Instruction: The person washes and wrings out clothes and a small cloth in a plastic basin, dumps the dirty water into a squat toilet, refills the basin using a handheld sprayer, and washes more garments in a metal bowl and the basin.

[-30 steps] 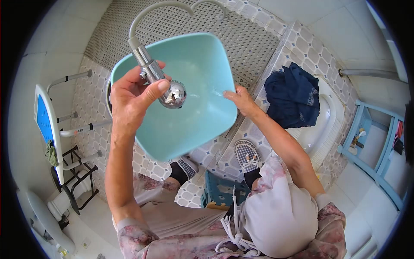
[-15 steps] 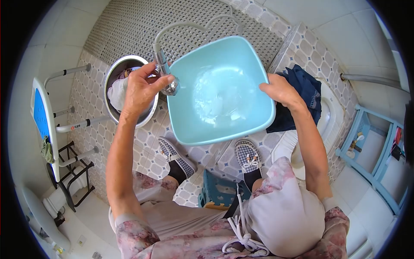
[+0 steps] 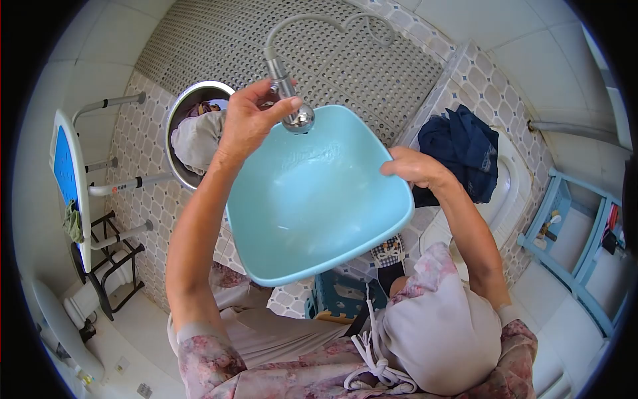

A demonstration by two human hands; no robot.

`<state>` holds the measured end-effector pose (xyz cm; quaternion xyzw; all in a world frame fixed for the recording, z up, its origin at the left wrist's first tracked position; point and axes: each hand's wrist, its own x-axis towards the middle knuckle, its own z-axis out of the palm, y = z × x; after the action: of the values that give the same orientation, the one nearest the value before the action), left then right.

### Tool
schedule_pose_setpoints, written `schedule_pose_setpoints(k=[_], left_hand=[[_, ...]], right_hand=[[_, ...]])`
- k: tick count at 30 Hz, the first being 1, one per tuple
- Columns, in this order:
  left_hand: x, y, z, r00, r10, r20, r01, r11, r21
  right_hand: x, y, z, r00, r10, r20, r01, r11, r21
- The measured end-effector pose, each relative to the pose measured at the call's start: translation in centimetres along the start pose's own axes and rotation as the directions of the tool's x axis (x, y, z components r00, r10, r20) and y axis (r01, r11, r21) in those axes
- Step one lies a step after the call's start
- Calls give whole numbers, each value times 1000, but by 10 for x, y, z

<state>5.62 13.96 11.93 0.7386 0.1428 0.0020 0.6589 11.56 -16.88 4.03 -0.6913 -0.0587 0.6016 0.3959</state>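
L hand (image 3: pixel 249 126) is pinching the chrome nozzle (image 3: pixel 286 88) betw. thumb & fingers; R hand (image 3: pixel 419 167) is gripping the aqua basin (image 3: pixel 319 199) by its rim, thumb lying on the inner side, fingers mostly hidden beyond. Basin is hanging betw. the two grips & tilting, its bulk coming nearer the body than either hand. Whether L hand is also touching the basin wall, can't tell.

Progress, my read: wetting the basin's inside is under way – water is showing just below the L grip, w/ shiny patches further down the wall. Nozzle head is pointing into the basin, just inside the far rim; whether water is running rn, can't tell. No cloth is lying in the basin. How much rinsing is left isn't showing; basin isn't being set down yet.

Approx. surroundings: hose (image 3: pixel 312 18) is looping away from the far end of the L grip, over the grey mat (image 3: pixel 372 66). Metal bucket (image 3: pixel 206 84) is standing just L of the L grip, holding pale cloth (image 3: pixel 198 139). Navy cloth (image 3: pixel 458 149) is lying just R of the R grip, partly over the squat toilet (image 3: pixel 515 169).

Writing/brands: navy cloth is showing a small pale mark, too blurry to read. No legible label is appearing on nozzle, basin or bucket.
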Motion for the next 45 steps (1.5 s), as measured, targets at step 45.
schedule_pose_setpoints(k=[45], left_hand=[[-76,-206,-138,964,-86,-252,265,417,870]], right_hand=[[-123,-6,-1,487,-338,-806,328,925,-190]])
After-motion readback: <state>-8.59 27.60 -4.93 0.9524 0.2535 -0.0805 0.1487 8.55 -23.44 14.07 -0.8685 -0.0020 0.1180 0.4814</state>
